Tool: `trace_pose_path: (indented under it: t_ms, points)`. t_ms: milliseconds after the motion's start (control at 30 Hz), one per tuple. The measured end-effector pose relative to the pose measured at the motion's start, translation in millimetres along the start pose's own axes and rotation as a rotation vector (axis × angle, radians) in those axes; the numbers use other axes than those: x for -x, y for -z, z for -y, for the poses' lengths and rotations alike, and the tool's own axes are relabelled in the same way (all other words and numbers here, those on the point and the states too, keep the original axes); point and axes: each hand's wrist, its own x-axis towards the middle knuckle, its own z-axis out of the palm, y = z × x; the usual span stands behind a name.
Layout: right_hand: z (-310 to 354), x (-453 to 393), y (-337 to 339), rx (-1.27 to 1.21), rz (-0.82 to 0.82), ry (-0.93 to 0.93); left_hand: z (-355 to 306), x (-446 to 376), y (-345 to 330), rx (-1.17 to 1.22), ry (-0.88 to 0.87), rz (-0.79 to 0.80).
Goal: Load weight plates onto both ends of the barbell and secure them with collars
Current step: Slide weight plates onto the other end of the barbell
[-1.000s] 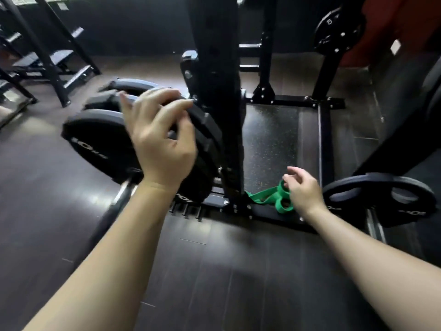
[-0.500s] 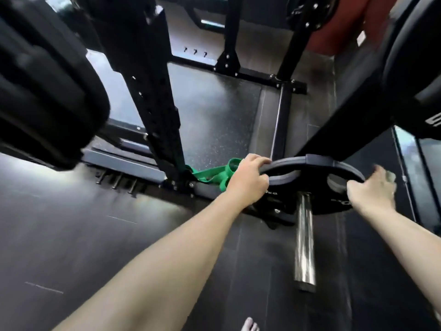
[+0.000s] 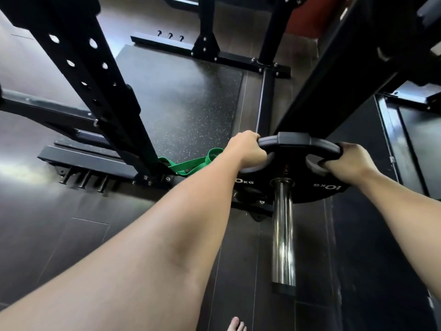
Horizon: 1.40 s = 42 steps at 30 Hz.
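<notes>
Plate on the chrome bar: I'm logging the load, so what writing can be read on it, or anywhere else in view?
"10KG", upside down, on the plate near the right hand.
"0KG" on the plate near the left hand; the arm hides any digit before it.
No other writing is visible on the bar or rack.

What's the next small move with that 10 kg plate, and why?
Probably pull the black 10 kg weight plate straight back along the chrome storage peg. Left hand and right hand both grip its handle holes, and it sits deep on the peg.
</notes>
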Motion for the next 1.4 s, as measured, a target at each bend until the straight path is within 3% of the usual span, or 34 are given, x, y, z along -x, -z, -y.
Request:
trace_pose_path:
  t_ms: [367, 833, 1133, 1400]
  points:
    - [-18, 25, -2, -0.037, 0.073, 0.03, -8, 41, 1, 0.021, 0.033, 0.068]
    - [-53, 189, -5, -0.006, 0.106, 0.042, -3, 184, -25, -0.09, -0.035, 0.098]
    - [-74, 277, -4, -0.087, 0.131, -0.031, -13, 253, -27, -0.164, -0.066, 0.199]
    - [-38, 386, -8, -0.131, 0.15, 0.006, -2, 361, 35, -0.18, -0.031, 0.257]
